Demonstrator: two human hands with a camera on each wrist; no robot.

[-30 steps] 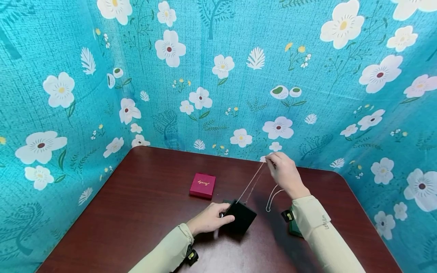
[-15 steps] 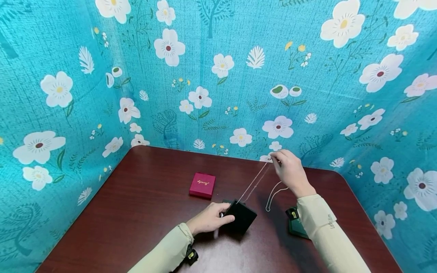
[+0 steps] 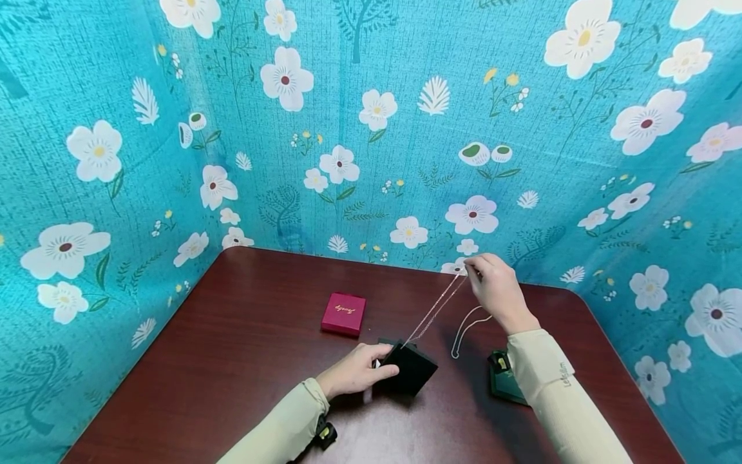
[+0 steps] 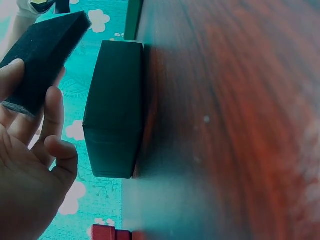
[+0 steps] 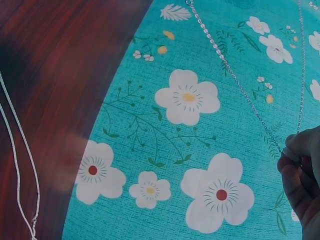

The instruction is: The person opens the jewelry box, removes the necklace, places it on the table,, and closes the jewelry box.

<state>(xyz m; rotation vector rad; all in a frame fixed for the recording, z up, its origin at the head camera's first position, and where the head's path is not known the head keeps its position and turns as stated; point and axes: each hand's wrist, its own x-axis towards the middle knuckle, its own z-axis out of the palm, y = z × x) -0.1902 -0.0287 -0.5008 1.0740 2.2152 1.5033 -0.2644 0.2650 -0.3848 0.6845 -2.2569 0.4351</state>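
My left hand (image 3: 359,370) grips a black foam jewelry pad (image 4: 50,52) by its edge, thumb on one face and fingers behind. The pad is held tilted above the table. A thin chain necklace (image 5: 218,50) runs from the pad's upper edge up to my right hand (image 3: 495,290), which pinches it between thumb and fingertips. Its two strands look taut and slant up to the right. How the chain is fixed at the pad cannot be seen. Beside my left hand stands a dark green box (image 4: 114,95), mostly hidden behind the pad in the head view.
A red box (image 3: 344,314) with gold lettering lies left of centre. Another necklace (image 5: 38,192) lies on the brown table (image 3: 261,335) below my right hand. A second green box (image 3: 509,385) sits partly under my right forearm. A turquoise floral curtain (image 3: 371,161) surrounds the table's back.
My right hand has moved a little to the right, pulling the necklace strands straighter and closer together. The left hand and pad have barely moved.
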